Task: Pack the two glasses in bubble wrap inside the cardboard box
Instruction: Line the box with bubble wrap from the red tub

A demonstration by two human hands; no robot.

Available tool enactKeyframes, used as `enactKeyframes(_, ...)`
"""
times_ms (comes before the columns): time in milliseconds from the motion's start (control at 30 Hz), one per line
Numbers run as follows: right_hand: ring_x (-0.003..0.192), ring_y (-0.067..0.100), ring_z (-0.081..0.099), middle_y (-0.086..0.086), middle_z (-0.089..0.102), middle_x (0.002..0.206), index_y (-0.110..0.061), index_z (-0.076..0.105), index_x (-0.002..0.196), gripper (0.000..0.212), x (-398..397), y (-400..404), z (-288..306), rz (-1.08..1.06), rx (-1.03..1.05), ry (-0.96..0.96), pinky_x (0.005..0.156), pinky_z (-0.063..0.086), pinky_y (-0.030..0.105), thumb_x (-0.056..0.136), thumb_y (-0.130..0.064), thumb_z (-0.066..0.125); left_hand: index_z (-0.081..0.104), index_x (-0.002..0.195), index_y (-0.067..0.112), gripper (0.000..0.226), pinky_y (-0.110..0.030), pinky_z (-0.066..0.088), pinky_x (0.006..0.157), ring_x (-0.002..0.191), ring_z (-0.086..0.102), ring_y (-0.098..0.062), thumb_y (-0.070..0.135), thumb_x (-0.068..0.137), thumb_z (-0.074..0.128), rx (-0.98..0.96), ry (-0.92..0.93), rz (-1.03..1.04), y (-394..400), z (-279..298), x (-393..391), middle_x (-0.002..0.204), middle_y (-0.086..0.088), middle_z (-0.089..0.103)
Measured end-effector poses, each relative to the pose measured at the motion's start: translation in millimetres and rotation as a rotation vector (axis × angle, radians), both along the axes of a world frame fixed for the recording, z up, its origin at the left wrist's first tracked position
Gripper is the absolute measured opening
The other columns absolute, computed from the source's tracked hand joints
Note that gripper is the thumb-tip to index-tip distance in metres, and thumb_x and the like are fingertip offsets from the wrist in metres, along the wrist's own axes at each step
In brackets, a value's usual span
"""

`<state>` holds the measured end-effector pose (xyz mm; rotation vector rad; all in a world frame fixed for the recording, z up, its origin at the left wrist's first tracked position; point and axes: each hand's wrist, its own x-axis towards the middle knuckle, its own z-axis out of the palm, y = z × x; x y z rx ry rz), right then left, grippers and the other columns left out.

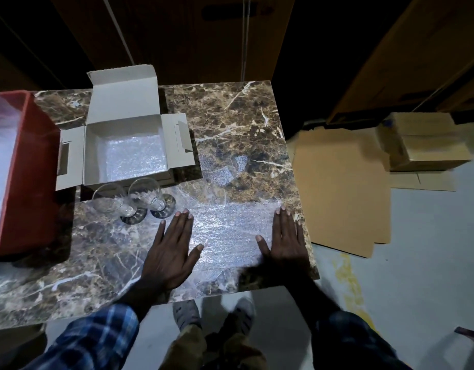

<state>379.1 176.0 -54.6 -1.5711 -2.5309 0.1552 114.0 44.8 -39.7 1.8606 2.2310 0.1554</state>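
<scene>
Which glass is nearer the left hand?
The right glass, its dark base almost at the left hand's fingertips. The other glass stands further left, toward the red bin.

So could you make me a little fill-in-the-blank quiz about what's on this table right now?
1. Both hands, left hand and right hand, press flat on a sheet of ____ wrap.
2. The number of glasses standing on the marble table is ____.
3. The cardboard box has its lid ____.
4. The tray at the table's left edge is coloured ____.

Answers: bubble; two; open; red
</scene>
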Motion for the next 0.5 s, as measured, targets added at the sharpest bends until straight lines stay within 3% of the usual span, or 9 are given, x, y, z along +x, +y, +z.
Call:
enactKeyframes(100,0.152,0.030,0.020,0.019,0.025,0.162,0.002,0.031,0.153,0.078,-2,-5,3,0.067,0.051,-0.003,0.122,0.023,0.048,0.103,-0.057,0.035,0.015,0.160,0.010,0.072,-0.046,0.004,0.124,0.155,0.001,-0.020,0.056,0.104,0.022,0.004,-0.004,-0.039,-8,7,-3,0.168,-0.008,0.007)
enactKeyframes(233,0.153,0.025,0.015,0.014,0.015,0.165,-0.002,0.024,0.156,0.076,-29,-22,10,0.253,-0.030,0.020,0.123,0.016,0.046,0.104,-0.058,0.023,0.012,0.160,0.011,0.071,-0.049,0.004,0.124,0.155,-0.002,-0.022,0.054,0.104,0.025,-0.002,0.024,-0.154,-4,15,19,0.168,-0.007,0.005)
enactKeyframes(300,0.154,0.025,0.014,0.014,0.017,0.165,-0.002,0.027,0.155,0.072,-39,-32,9,0.327,-0.024,0.050,0.124,0.017,0.046,0.106,-0.054,0.030,0.013,0.160,0.010,0.072,-0.050,0.006,0.124,0.155,0.000,-0.023,0.054,0.104,0.027,-0.002,0.058,-0.212,-1,15,28,0.168,-0.009,0.007)
enactKeyframes(500,0.153,0.022,0.016,0.010,0.018,0.165,-0.005,0.031,0.155,0.071,-30,-37,0,0.304,-0.035,0.017,0.122,0.022,0.049,0.105,-0.055,0.031,0.019,0.159,0.009,0.075,-0.046,0.008,0.124,0.155,0.004,-0.023,0.058,0.104,0.030,-0.010,0.035,-0.241,-12,5,24,0.167,-0.010,0.010)
